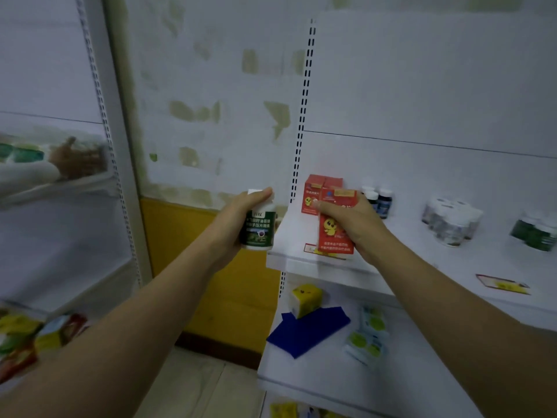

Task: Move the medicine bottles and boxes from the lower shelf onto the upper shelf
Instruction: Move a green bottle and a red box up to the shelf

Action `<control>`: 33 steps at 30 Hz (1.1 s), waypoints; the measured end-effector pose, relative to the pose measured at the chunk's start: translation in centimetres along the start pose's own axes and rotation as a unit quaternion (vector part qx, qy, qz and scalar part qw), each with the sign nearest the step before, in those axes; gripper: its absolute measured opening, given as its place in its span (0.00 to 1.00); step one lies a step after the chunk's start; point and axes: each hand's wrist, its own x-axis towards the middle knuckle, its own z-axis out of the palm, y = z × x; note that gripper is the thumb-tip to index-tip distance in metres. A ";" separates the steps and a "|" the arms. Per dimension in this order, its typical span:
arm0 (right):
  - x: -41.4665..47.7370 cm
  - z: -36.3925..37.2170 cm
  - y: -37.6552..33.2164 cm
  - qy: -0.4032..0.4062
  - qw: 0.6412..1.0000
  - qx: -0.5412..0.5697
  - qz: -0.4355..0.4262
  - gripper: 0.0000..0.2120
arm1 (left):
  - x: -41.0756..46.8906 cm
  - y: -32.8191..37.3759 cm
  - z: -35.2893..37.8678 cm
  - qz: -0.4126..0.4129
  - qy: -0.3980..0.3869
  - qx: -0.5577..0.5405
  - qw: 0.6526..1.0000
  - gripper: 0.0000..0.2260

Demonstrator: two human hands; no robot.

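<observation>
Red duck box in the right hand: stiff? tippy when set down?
Probably light and stiff: the right hand holds the red box one-handed, walls uncrushed. Tall and narrow, so likely tips if nudged near the upper shelf edge.

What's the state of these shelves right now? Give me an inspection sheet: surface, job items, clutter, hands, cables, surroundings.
Surface: white upper shelf and lower shelf, both holding stock.
Job's things: green-labelled bottle held beside the upper shelf's end; red duck box held at its front edge; red boxes, dark bottles, wrapped bottle pack and green bottles on the upper shelf; yellow box and sachets on the lower shelf.
Clutter: blue sheet on the lower shelf; price tag on the upper shelf's edge.
Hands: left hand grips the bottle; right hand grips the box.
Cables: nothing seen.
Surroundings: slotted upright, yellow wall panel, blurred neighbouring shelving at left.
</observation>
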 end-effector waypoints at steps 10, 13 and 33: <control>12.3 3.1 5.5 0.065 0.990 -0.125 -0.004 0.32 | 14.3 -3.9 -4.2 -0.025 -0.010 -0.005 1.000 0.12; 15.4 3.3 6.8 0.080 0.984 -0.157 0.005 0.29 | 18.0 -4.7 -4.5 -0.033 -0.020 0.006 0.999 0.10; 22.0 4.9 8.7 0.199 0.945 -0.258 0.019 0.39 | 27.2 -8.0 -4.6 -0.082 -0.076 0.000 0.994 0.17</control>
